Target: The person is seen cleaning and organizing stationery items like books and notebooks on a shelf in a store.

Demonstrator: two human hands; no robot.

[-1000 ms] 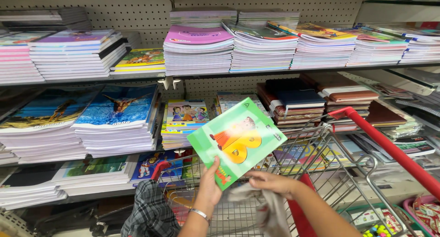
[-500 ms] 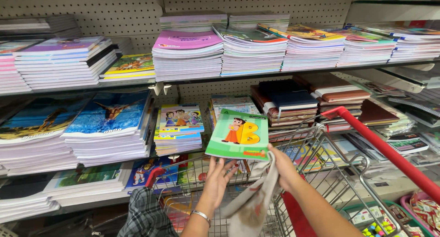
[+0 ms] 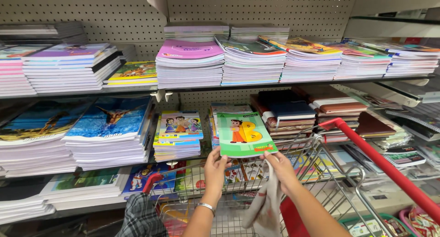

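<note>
I hold a thin green children's book [image 3: 244, 134] with a cartoon figure and a big orange letter on its cover. My left hand [image 3: 214, 169] grips its lower left corner and my right hand [image 3: 280, 168] grips its lower right corner. The book sits flat and upright, over the stack of similar books [image 3: 219, 112] on the middle shelf. A beige cloth [image 3: 266, 205] hangs from my right hand. A silver bangle circles my left wrist.
A wire shopping cart [image 3: 321, 191] with a red handle [image 3: 385, 166] stands under my arms, with checked fabric [image 3: 140, 216] draped at its left. Shelves hold stacks of notebooks: pink and striped piles [image 3: 190, 63] above, blue-covered piles [image 3: 107, 131] left, dark diaries [image 3: 286, 111] right.
The book turned from tilted to upright and moved forward toward the shelf stack. My right hand shifted up to its lower right corner. The view moved closer to the shelves.
</note>
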